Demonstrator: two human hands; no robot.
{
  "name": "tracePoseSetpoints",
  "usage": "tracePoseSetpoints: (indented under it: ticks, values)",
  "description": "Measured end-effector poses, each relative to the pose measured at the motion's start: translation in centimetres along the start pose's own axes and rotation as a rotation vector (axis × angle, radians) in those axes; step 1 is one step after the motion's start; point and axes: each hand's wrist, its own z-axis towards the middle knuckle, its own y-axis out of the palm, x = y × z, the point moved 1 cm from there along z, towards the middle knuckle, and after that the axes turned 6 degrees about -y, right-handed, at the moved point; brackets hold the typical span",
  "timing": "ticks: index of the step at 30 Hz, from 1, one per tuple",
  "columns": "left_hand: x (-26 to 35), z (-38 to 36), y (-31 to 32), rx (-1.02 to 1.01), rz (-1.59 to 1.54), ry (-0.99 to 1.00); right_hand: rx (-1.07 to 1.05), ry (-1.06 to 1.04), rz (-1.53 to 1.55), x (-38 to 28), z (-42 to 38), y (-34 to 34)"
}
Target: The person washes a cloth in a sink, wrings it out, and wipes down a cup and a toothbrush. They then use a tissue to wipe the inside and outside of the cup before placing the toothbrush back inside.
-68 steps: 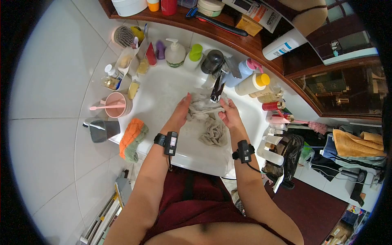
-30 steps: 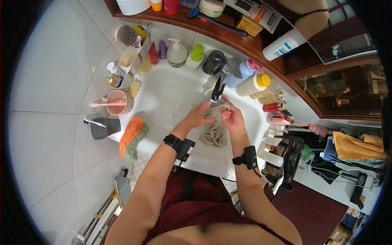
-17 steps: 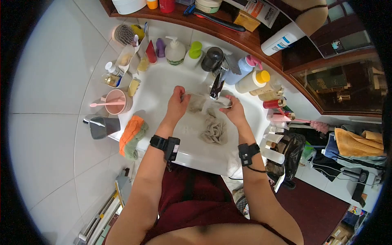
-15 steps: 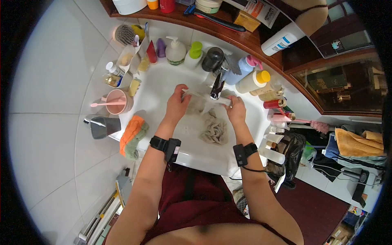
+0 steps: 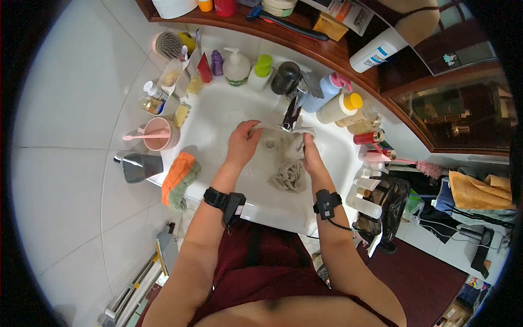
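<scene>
A wet, pale cloth point(image 5: 289, 177) lies crumpled in the white sink point(image 5: 218, 114), and its upper edge is drawn up between my two hands. My left hand point(image 5: 243, 140) pinches one end, left of the drain. On the other side, my right hand point(image 5: 312, 153) grips the cloth near the tap, with a bunched fold hanging beside the fingers. The chrome tap point(image 5: 291, 117) stands over the stretched edge. Cloudy water shows around the drain point(image 5: 269, 144).
Along the back rim stand a pump bottle point(image 5: 236, 68), a green-capped bottle point(image 5: 260, 72) and a yellow-capped bottle point(image 5: 340, 108). At the left rim are a pink cup point(image 5: 162, 134), a dark grey cup point(image 5: 140, 166) and an orange-green cloth point(image 5: 180, 180). A wooden shelf point(image 5: 348, 54) hangs above.
The cloth's bunched part has risen by my right hand, and the drain now shows. My left hand has moved slightly down and right; my right wrist has turned.
</scene>
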Motion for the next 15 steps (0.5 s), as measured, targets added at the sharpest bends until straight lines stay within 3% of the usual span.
tracePoseSetpoints:
  ticks: [1, 5, 7, 8, 10, 11, 14, 15]
  values:
    - [-0.5, 0.1, 0.5, -0.023, -0.057, -0.049, -0.007, 0.148, 0.155, -0.3, -0.6, 0.7]
    - [-1.9, -0.7, 3.9, -0.149, -0.225, -0.281, -0.4, 0.199, 0.449, -2.0, -2.7, 2.5]
    - [-2.3, -2.6, 6.1, -0.271, -0.176, -0.089, -0.67, 0.134, 0.628, -1.0, -1.8, 2.0]
    - [-2.5, -3.2, 6.7, -0.331, -0.151, 0.007, -0.516, 0.097, 0.523, -0.4, -1.1, 2.0]
    - [-2.6, -3.3, 6.5, -0.411, -0.461, -0.233, -0.204, 0.024, 0.312, 0.2, -0.4, 2.9]
    - [-2.7, -3.2, 6.3, -0.449, -0.615, -0.355, -0.15, -0.027, 0.309, 0.4, -0.4, 3.1]
    - [-2.7, -2.7, 5.1, -0.207, -0.875, -0.883, -0.05, -0.17, 0.226, -0.3, -2.2, 4.6]
    - [-2.4, -2.1, 5.1, -0.269, -1.029, -0.971, -0.056, -0.218, 0.152, -0.5, -3.0, 5.3]
